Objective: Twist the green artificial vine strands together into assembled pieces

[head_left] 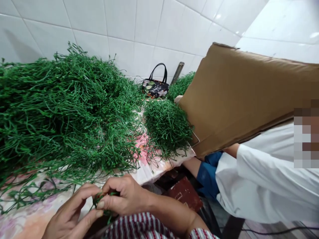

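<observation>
My left hand (pixel 72 212) and my right hand (pixel 122 196) meet at the near edge of the table. Thumb and fingers of each are pinched on a small bunch of green stems (pixel 107 212) between them. The fingers partly cover the bunch. Just beyond lies a big heap of green plastic-looking stems (pixel 74 99), spread over a flowered tablecloth (pixel 37 215). A smaller green pile (pixel 169 126) sits to its right, near the table corner.
A black flowered handbag (pixel 156 88) stands by the tiled wall. At right, a person in a white shirt (pixel 264 179) is beside a large cardboard sheet (pixel 239 93). A dark red box-like object (pixel 185 194) is below the table edge.
</observation>
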The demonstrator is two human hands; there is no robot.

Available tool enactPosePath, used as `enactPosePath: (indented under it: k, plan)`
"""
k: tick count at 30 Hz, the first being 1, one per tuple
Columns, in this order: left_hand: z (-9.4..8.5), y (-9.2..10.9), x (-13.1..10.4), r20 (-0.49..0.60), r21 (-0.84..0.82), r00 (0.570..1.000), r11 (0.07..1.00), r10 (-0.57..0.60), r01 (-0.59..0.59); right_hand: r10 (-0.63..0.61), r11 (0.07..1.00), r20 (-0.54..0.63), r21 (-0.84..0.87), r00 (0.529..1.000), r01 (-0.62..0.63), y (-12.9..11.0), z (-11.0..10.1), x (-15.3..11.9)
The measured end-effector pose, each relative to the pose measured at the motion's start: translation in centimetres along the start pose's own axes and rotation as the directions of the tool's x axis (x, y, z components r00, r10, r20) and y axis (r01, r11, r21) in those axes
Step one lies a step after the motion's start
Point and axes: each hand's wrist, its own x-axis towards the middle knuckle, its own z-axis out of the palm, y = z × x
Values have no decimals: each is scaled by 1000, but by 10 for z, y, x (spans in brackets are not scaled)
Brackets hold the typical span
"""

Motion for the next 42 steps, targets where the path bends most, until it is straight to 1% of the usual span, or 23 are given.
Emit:
enactPosePath:
  k: [3,5,7,9,11,12,14,16,18,20,22,24,25,27,29,30,31,33,35,36,38,40,42]
  plan:
    - [5,11,4,-43,102,990,987,132,-128,58,978,55,197,997,-67,1,-3,-1]
    - [6,17,7,-47,167,973,962,225,-215,71,959,91,268,993,-93,4,-5,-1]
    - [4,20,9,-19,227,955,931,297,-285,87,949,132,292,987,-123,8,-8,-2]
    - [2,18,9,25,284,943,902,332,-325,105,953,174,265,979,-149,11,-10,-2]
    - [2,14,8,46,334,942,883,334,-329,102,969,184,204,978,-140,11,-11,-2]
    - [2,11,8,44,357,941,874,337,-330,87,979,169,166,982,-116,10,-12,-2]
    - [4,5,6,23,415,934,847,356,-333,32,997,122,69,992,-41,6,-12,-1]
    - [6,2,5,5,476,917,806,398,-352,-27,996,109,-79,994,35,2,-13,0]
    - [7,3,5,-14,520,899,771,438,-367,-61,961,156,-258,986,100,-1,-13,2]
    - [8,9,8,-16,537,874,741,486,-402,-67,900,244,-403,967,164,-1,-14,4]
    - [7,18,12,4,555,842,699,540,-451,-60,846,340,-482,939,229,0,-16,6]
    - [6,27,16,33,569,808,654,588,-499,-67,809,423,-507,904,297,0,-18,6]
    - [5,30,18,46,573,802,642,595,-510,-76,796,460,-507,885,332,-1,-20,6]
    - [3,31,18,73,550,830,672,553,-496,-97,778,521,-492,848,391,-4,-25,5]
    - [-2,29,15,124,472,881,754,456,-457,-116,775,547,-472,829,420,-9,-32,6]
    - [-5,26,13,144,428,909,804,390,-413,-129,775,536,-471,834,422,-11,-36,7]
    - [-8,23,11,137,390,933,847,333,-360,-147,774,507,-475,849,418,-13,-39,8]
    - [-13,19,9,30,336,967,908,254,-249,-188,792,412,-473,892,386,-14,-43,12]
    - [-16,16,10,-106,275,977,950,184,-149,-217,842,296,-425,930,332,-13,-42,17]
    - [-15,17,11,-143,231,980,967,140,-104,-216,875,234,-384,948,294,-12,-39,19]
    - [-12,19,15,-155,108,988,994,8,9,-180,932,110,-298,978,205,-11,-31,22]
    - [-6,23,19,-168,-76,975,988,-142,131,-122,969,-11,-219,993,116,-10,-21,24]
    - [-1,25,23,-216,-348,948,926,-234,149,-77,987,-93,-150,993,62,-9,-14,25]
